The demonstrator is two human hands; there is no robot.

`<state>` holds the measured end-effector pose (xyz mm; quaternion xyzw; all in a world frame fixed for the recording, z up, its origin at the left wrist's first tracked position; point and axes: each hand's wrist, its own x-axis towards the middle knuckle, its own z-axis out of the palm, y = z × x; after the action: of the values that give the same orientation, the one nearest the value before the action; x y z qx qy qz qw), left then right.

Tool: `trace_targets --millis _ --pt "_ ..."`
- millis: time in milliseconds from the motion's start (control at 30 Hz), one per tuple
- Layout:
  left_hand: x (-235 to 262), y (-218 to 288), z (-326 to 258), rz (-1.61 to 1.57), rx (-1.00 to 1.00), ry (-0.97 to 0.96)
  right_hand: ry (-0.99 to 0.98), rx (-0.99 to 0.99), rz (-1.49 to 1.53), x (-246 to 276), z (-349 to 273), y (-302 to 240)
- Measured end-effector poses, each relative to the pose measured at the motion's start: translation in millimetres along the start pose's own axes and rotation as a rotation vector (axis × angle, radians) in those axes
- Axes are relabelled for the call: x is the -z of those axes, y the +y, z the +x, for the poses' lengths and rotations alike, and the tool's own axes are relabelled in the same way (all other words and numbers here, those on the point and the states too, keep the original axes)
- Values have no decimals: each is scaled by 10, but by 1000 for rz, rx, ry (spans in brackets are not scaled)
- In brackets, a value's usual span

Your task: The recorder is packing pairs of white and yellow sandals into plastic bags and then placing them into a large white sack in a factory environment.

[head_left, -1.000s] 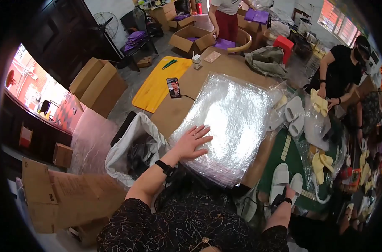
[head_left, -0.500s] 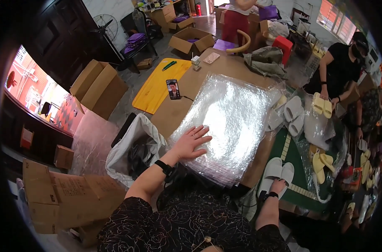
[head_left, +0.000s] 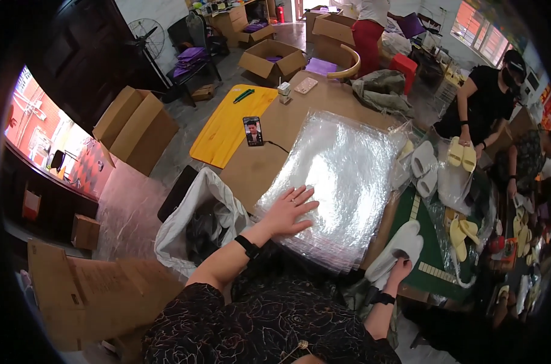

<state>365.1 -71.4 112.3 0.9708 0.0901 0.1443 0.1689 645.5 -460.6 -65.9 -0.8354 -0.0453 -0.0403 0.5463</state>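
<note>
My left hand [head_left: 289,213] lies flat, fingers spread, on a stack of clear plastic bags [head_left: 345,164] that shines under the light. A black band circles that wrist. To the right, my right hand [head_left: 400,270] grips a pair of white slippers [head_left: 401,241], which are tilted and partly overlapping at the edge of a green mat [head_left: 433,246]. The fingers of this hand are partly hidden by the slippers. Beyond them lies another pair of whitish slippers [head_left: 424,168], with pale yellow slippers [head_left: 457,238] farther right, among clear plastic.
A phone [head_left: 252,131] stands upright on the brown tabletop [head_left: 248,176], near a yellow board [head_left: 227,124]. A white sack [head_left: 175,233] stands open left of my arm. Cardboard boxes [head_left: 136,130] sit on the floor. Across the mat, a co-worker [head_left: 487,97] holds yellow slippers [head_left: 462,155].
My right hand has tilted and turned the white slippers, so they overlap more. My left hand stays flat on the bags. The person in red trousers at the back has shifted right.
</note>
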Motion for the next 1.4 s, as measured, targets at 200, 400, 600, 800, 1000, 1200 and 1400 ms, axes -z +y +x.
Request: trace_targets --millis 200,400,600,800,1000,1200,1400 --pt "-34 -57 -47 6 4 14 -44 154 121 13 -202 -1775" --pt "-72 -88 -45 -19 0 35 -240 382 155 -565 -809 -2952" --pt "-137 -157 -71 -7 -5 -7 -502 268 -184 -1207 -1126 -3030" --pt "-156 -174 -86 -40 -12 35 -324 495 -516 -1481 -1159 -2568" --pt "-142 -174 -78 -38 -14 15 -287 470 -517 -1488 -1150 -2583" --pt "-126 -162 -78 -23 -14 2 -310 443 -521 -1477 -1172 -2599" --pt "-126 -148 -77 -21 -10 -1 -275 462 -503 -1474 -1173 -2567"
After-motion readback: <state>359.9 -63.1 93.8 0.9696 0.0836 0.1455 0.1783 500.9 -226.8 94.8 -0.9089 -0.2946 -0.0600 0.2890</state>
